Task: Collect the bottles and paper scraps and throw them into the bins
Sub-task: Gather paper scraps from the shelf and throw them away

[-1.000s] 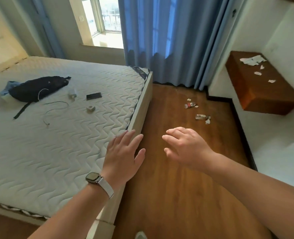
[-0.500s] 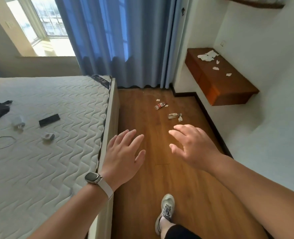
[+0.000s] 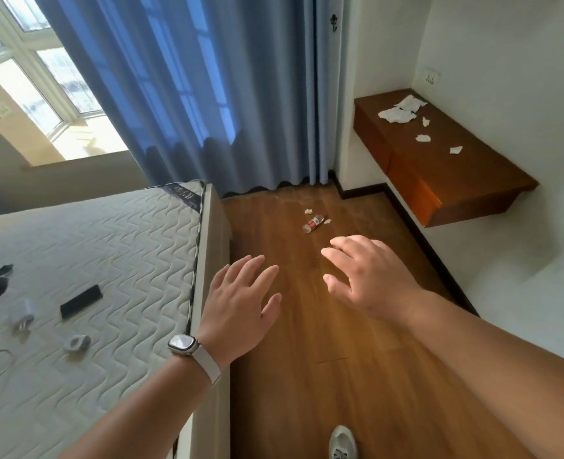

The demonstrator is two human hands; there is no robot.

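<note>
Mattress [image 3: 91, 243]: fills the left side, bare and quilted.
Curtain [image 3: 207, 94]: hangs blue down to the floor past the mattress's far corner.
Floor [image 3: 307, 376]: runs as brown wood planks between the mattress and the white right-hand wall.
Desk [image 3: 439, 187]: juts from the wall in the far right corner, dark wood, clear of the floor beneath.
Left hand [image 3: 240, 299]: hovers palm down by the mattress edge, fingers straight and spread, grasping nothing.
Right hand [image 3: 370, 276]: hovers over the floor beside the left, fingers loosely extended, released, touching nothing.
Crumpled paper [image 3: 399, 111]: lies at the far end of the desk as the biggest white piece.
Phone [image 3: 81, 301]: lies dark and flat on the mattress, near a white charger [image 3: 23, 314].
Shoe [image 3: 341, 442]: shows at the bottom edge, on the floor.
Watch [image 3: 182, 344]: sits on the left wrist with a pale strap.
Bottle [image 3: 313, 222]: lies on its side on the floor, red label, between the curtain hem and the right hand, well ahead of both hands.
Paper scraps [image 3: 423, 138]: dot the desk top nearer than the crumpled paper; two more flank the bottle on the floor.
</note>
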